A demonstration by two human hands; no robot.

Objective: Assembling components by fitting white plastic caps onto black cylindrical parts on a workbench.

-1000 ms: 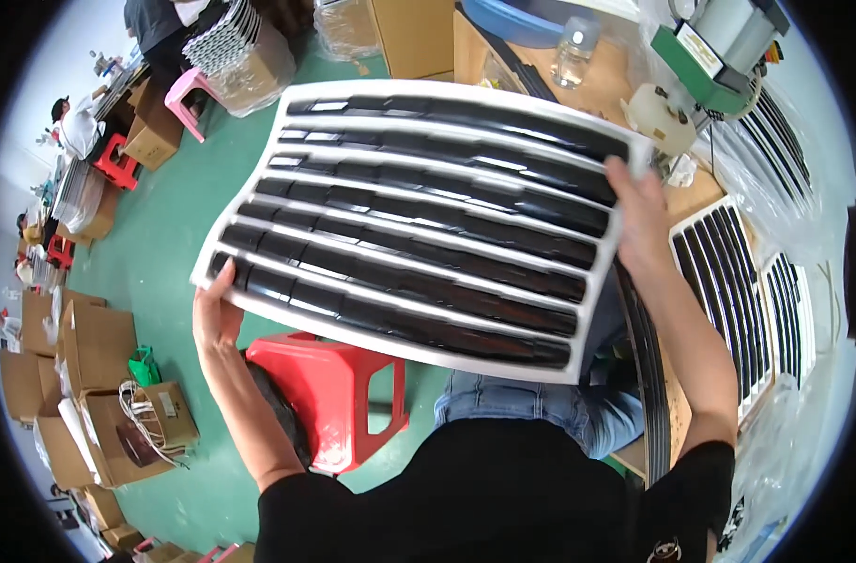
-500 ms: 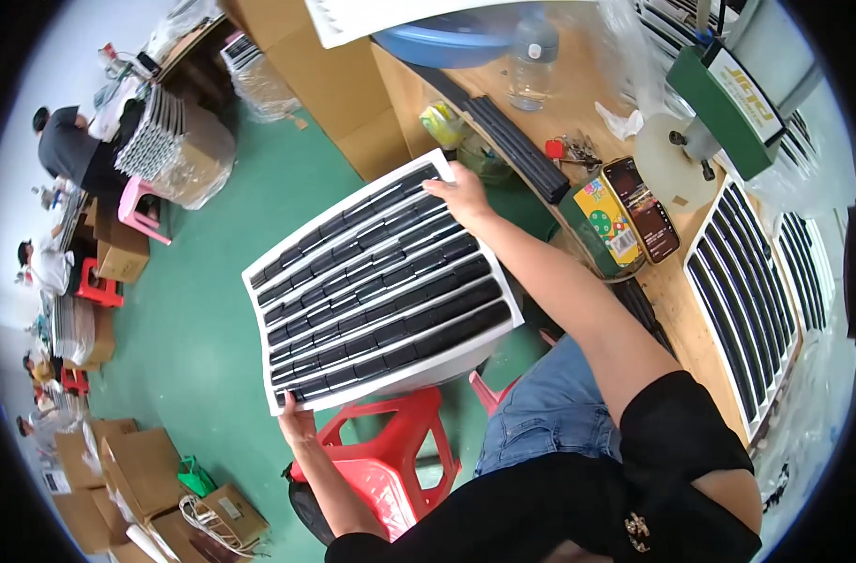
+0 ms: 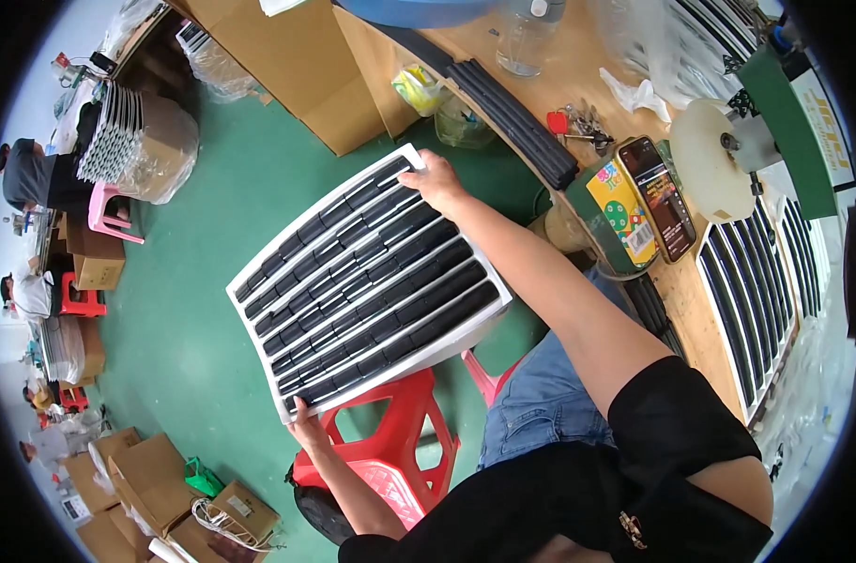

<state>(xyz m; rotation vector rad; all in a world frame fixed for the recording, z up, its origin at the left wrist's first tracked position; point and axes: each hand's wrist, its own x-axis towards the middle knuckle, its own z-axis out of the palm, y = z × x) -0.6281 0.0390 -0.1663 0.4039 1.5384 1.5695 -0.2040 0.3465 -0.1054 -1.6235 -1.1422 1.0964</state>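
Between my two hands I hold a white, slightly curved panel [image 3: 372,281] with rows of glossy black strips in sections. A thick pale edge shows under its lower side; whether it is one panel or a stack, I cannot tell. My right hand [image 3: 435,183] grips its far corner, thumb on top and fingers beneath. My left hand [image 3: 306,424] pinches the near left corner, thumb over the face. The panel is tilted above the floor, with its near edge over a red plastic stool [image 3: 395,479].
On the wooden bench [image 3: 695,305] at right lie black strips [image 3: 512,127], keys [image 3: 592,129], a phone [image 3: 658,199], similar panels [image 3: 752,300] and a green machine [image 3: 794,122]. Cardboard boxes [image 3: 151,479] stand at lower left. Co-workers [image 3: 38,175] sit along the far left.
The view has shifted, so the bench items sit differently in the picture. The panel has moved slightly left, still held at the same two corners by both hands.
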